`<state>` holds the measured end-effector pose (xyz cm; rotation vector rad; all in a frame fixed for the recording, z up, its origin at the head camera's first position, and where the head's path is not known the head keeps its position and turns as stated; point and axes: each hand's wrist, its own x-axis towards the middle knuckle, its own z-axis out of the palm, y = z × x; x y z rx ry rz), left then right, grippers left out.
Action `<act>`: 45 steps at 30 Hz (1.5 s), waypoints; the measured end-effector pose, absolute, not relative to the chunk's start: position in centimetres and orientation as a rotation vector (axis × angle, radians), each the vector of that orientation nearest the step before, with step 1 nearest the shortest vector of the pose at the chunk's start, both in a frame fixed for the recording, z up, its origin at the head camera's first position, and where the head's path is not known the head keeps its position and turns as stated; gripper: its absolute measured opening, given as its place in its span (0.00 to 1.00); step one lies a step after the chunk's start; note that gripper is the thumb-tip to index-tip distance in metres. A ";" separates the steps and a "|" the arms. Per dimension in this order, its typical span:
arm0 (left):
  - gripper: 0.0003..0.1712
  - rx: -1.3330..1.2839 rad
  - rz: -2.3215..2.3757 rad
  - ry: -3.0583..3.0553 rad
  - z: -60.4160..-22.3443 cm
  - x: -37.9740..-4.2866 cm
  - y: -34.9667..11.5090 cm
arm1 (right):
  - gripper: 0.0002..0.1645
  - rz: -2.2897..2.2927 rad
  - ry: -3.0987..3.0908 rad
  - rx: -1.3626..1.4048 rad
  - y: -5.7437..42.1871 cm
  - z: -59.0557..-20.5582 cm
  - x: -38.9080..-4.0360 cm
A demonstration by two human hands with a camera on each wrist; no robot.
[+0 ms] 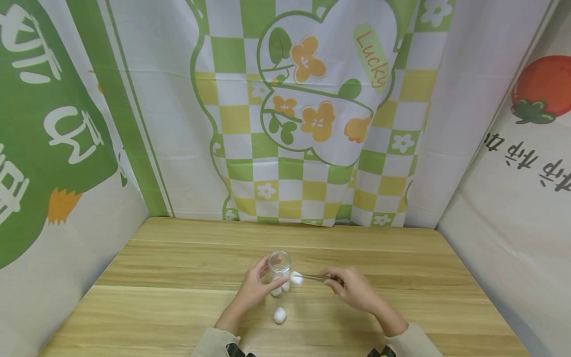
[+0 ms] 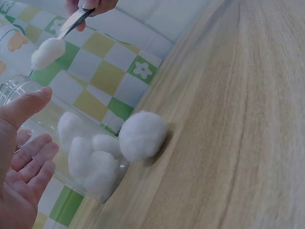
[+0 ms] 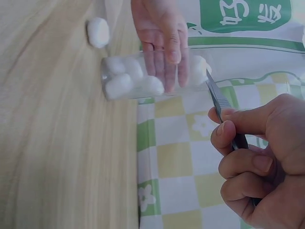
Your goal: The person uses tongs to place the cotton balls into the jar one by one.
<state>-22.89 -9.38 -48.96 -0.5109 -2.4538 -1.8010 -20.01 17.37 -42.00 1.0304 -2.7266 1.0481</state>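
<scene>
A clear glass jar (image 1: 280, 262) stands upright on the table, and my left hand (image 1: 254, 287) holds it from the side, thumb in front and fingers behind. Several white cotton balls (image 2: 93, 162) lie in its lower part. Tweezers (image 1: 315, 277) are gripped in my right hand (image 1: 356, 288), between thumb and curled fingers. Their tips pinch one cotton ball (image 2: 47, 53), which hangs outside the jar near its mouth, on the right. Another loose cotton ball (image 1: 280, 315) rests on the table just in front of the jar.
The wooden table (image 1: 187, 258) reaches back to a green and yellow checked cloth (image 1: 285, 198). Printed cloths also hang at both sides, one with a red tomato (image 1: 542, 89) on the right.
</scene>
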 end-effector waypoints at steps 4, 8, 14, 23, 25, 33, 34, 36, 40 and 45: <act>0.39 -0.494 -1.814 -2.453 -48.9 -22.8 -9.3 | 0.12 1.063 -2.728 1.017 17.4 -41.6 -20.1; 0.40 -0.465 -1.826 -2.457 -48.9 -22.8 -9.3 | 0.12 1.065 -2.749 1.001 17.2 -41.1 -20.2; 0.41 -0.466 -1.806 -2.458 -49.1 -22.9 -9.2 | 0.11 1.042 -2.736 0.980 17.1 -40.4 -20.3; 0.43 -0.447 -1.817 -2.488 -49.0 -22.8 -9.3 | 0.12 1.043 -2.713 0.965 16.5 -39.8 -20.6; 0.44 -0.436 -1.826 -2.490 -48.9 -22.8 -9.3 | 0.12 1.035 -2.705 0.964 16.3 -39.7 -20.7; 0.43 -0.438 -1.836 -2.481 -48.9 -22.9 -9.3 | 0.11 1.003 -2.680 0.976 15.9 -39.2 -20.9; 0.43 -0.443 -1.834 -2.478 -48.9 -22.9 -9.3 | 0.11 0.998 -2.678 0.975 15.8 -39.2 -20.9; 0.42 -0.456 -1.824 -2.475 -48.9 -22.9 -9.3 | 0.11 0.993 -2.678 0.971 15.7 -39.1 -20.9; 0.41 -0.477 -1.809 -2.473 -48.9 -22.8 -9.4 | 0.11 0.986 -2.683 0.965 15.4 -39.0 -21.1; 0.42 -0.465 -1.820 -2.472 -48.8 -22.7 -9.3 | 0.11 0.928 -2.687 0.951 15.0 -39.2 -21.5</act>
